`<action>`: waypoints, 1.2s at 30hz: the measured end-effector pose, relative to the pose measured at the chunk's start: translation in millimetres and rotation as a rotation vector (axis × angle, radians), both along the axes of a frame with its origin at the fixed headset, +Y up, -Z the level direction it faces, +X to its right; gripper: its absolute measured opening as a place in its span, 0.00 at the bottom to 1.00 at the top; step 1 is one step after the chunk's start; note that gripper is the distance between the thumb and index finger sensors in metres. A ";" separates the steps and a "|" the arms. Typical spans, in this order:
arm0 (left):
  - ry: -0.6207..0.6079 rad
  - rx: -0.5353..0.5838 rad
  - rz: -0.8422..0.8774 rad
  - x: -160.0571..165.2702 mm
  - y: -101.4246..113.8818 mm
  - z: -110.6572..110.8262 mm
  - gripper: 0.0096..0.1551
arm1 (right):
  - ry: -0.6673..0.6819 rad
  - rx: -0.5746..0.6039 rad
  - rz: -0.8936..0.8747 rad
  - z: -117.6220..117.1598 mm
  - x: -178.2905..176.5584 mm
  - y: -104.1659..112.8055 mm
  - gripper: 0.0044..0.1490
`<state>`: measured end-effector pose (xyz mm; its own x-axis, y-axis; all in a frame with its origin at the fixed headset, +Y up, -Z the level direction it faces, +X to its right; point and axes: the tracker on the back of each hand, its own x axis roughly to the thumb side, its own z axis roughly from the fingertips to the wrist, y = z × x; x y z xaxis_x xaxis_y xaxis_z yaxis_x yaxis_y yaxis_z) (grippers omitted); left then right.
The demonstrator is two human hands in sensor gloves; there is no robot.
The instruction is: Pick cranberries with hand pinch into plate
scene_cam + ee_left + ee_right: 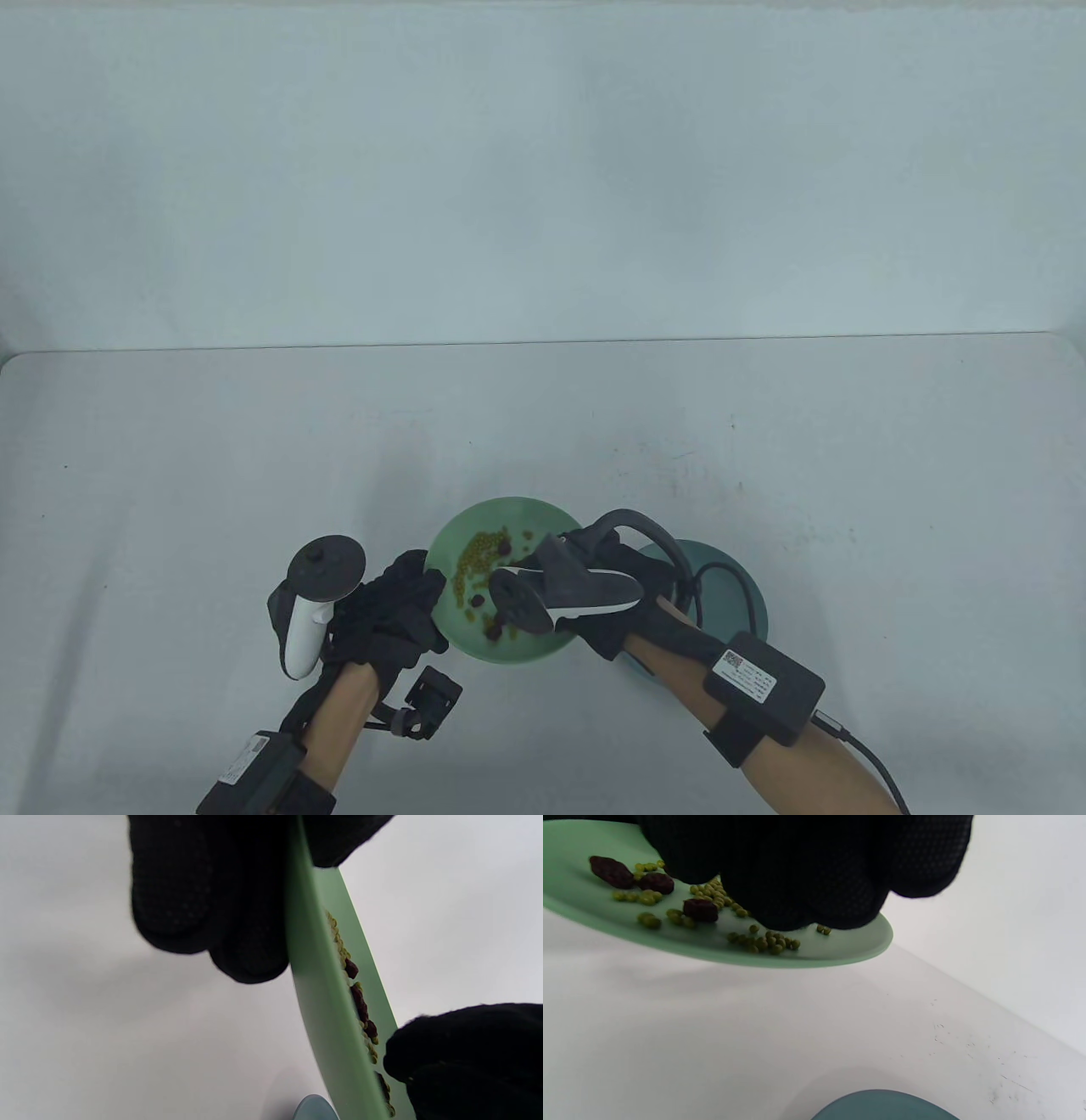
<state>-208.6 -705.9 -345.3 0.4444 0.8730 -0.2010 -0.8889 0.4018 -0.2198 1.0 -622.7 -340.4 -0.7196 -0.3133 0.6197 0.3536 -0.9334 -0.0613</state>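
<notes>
A light green plate [543,649] holds small green beans [475,556] and several dark red cranberries [492,630]. My left hand [424,598] grips its left rim; in the left wrist view the fingers [248,942] lie under the rim [314,984] and the thumb above. The plate is held above the table, with a shadow below it. My right hand [560,569] hangs over the plate, its bunched fingers [806,870] down among the beans, next to a cranberry [700,910]. The fingertips are hidden. A teal plate [734,577] sits to the right, under my right forearm.
The teal plate's rim shows at the bottom of the right wrist view [882,1105] and the left wrist view [314,1110]. The white table [764,441] reaches back to a pale wall.
</notes>
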 end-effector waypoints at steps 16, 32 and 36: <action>0.010 -0.001 0.025 -1.6 0.3 -0.9 0.29 | 0.022 0.012 0.046 4.3 -8.2 -6.9 0.28; 0.016 0.003 0.047 -4.4 1.9 -1.7 0.29 | 0.035 -0.115 0.037 -0.1 -15.3 -7.3 0.32; 0.010 0.006 0.040 -3.8 1.8 -1.6 0.29 | 0.039 -0.132 0.050 -0.2 -17.6 -10.0 0.33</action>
<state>-212.4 -704.1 -346.9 0.4068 0.8914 -0.1999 -0.9065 0.3668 -0.2089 -16.6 -632.7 -340.5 -0.6798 -0.2627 0.6847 0.4000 -0.9154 0.0459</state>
